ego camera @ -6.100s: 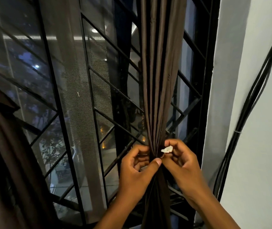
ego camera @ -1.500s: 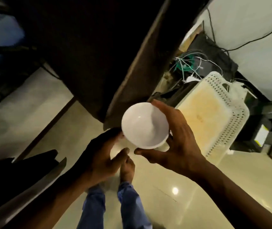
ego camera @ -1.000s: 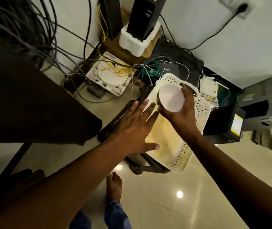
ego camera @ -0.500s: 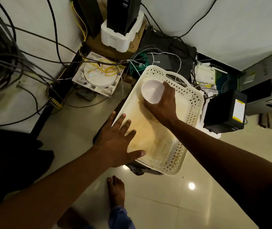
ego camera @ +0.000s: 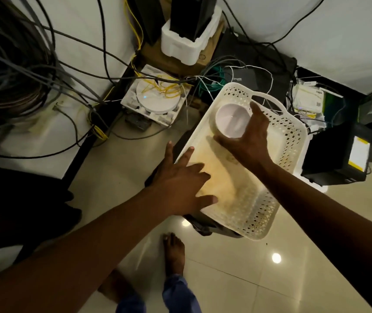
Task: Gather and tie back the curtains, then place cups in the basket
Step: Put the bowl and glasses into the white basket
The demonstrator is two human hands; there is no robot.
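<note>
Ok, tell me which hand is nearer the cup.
Right. The right hand is at the cup in the basket, fingers spread around its near side. The left hand rests at the basket's near-left rim, well apart from the cup.
</note>
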